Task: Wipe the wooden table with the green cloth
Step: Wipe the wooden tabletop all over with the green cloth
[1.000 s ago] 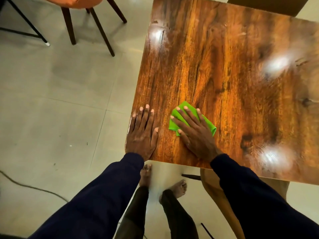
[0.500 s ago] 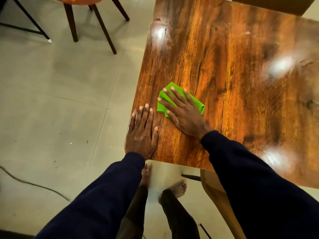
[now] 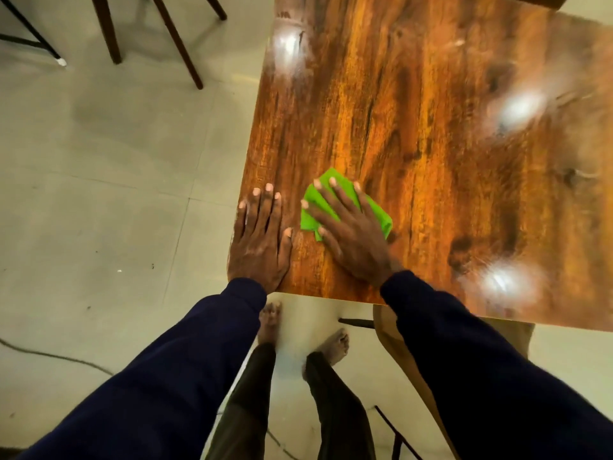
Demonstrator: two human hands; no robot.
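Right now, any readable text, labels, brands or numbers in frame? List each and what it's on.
None readable.
green cloth: plain, no tag or print showing.
wooden table: grain and light glare only.
dark mark near the table's far left corner: too blurred to tell whether it is lettering.
sleeves: plain, no logo visible.

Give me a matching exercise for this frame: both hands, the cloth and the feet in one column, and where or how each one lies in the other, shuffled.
Things:
1. left hand
2. right hand
3. cloth
4. feet

Places or states:
A. bare, on the floor by the table's near edge
B. flat on bare wood at the table corner
C. fingers spread, pressing down on something green
D. folded, lying on the wood under a hand

Pairs: 1-B, 2-C, 3-D, 4-A
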